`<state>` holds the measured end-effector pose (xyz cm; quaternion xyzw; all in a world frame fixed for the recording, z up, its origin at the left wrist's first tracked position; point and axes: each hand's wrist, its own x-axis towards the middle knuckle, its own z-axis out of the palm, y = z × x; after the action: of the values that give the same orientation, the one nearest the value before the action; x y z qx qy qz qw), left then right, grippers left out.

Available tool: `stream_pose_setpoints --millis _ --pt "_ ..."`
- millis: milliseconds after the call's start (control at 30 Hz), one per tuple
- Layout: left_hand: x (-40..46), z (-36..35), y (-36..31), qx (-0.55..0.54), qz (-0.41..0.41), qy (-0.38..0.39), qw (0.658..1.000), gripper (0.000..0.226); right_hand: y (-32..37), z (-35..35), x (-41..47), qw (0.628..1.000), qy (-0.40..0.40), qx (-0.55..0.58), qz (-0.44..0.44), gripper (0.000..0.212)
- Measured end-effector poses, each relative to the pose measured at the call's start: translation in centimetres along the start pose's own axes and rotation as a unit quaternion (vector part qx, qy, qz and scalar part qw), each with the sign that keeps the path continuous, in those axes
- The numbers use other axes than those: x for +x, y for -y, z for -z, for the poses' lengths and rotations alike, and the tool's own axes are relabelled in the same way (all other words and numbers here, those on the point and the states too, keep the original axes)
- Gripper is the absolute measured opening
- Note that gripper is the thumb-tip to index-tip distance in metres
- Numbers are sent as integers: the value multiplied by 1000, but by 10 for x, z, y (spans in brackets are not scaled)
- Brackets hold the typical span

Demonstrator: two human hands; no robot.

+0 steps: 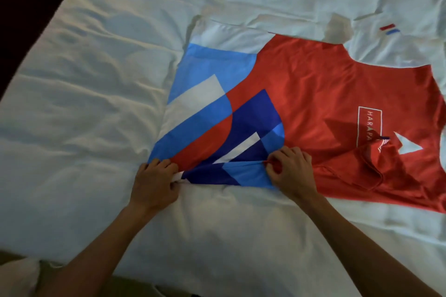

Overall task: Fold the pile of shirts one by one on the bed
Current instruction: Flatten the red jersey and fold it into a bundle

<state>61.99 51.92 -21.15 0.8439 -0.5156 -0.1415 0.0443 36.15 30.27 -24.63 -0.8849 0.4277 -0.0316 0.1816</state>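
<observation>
Both hands pinched the near side edge of the red-and-blue shirt (301,94) at lower centre, left hand (154,181) at the hem corner, right hand (289,171) midway, probably to fold it inward, on a rumpled white bedsheet (84,103) in dim light, white shirt (398,38) upper right.

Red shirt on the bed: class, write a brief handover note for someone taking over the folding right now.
Left hand: pinches the red shirt at its near hem corner.
Right hand: pinches the same near edge further along.
The shirt lies spread on the bed, near edge turned over, near sleeve flipped in.
A white shirt lies beyond it, not folded.
Done: first fold started.
Left: finish this shirt, then the white one.
</observation>
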Motion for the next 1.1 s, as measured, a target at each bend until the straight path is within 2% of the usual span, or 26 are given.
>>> stream_pose_setpoints --millis 33,167,267,333,400,500,567,633,733,867,967,1000,1067,1100 --pt "3 4 4 -44 30 -8 999 6 3 0 0 1000 6 6 4 30" --pt "26 21 16 -257 153 -26 954 13 9 -2 2 996 7 84 40 30" --pt "50 38 23 -424 230 -68 873 9 9 -1 6 979 -55 196 11 22" --pt "62 40 25 -510 266 -97 812 15 12 0 6 976 -63 206 -17 21" --pt "68 31 27 -523 296 -108 792 15 16 -2 6 985 -30 167 -14 26" --pt "64 15 25 -464 321 -105 819 17 19 -4 11 992 8 123 -27 25" --pt "65 13 24 -432 302 -125 841 6 19 -3 18 991 -4 125 -53 18" --pt "71 16 25 -427 258 -150 854 6 19 1 23 987 -45 145 -51 19" --pt "83 22 26 -432 205 -174 861 12 18 3 28 982 -111 148 -44 23" --pt "99 19 22 -403 198 -164 879 17 11 -3 30 992 -73 100 -26 27" --pt "111 18 19 -380 206 -173 885 13 4 7 25 991 -92 95 14 33" --pt "114 18 15 -342 223 -175 896 19 -2 13 22 991 -103 87 20 34" --pt "113 14 -4 -213 280 -172 920 45 -21 26 13 990 -120 67 21 36" --pt "109 9 -21 -141 274 -185 933 59 -34 34 9 990 -127 59 18 37"
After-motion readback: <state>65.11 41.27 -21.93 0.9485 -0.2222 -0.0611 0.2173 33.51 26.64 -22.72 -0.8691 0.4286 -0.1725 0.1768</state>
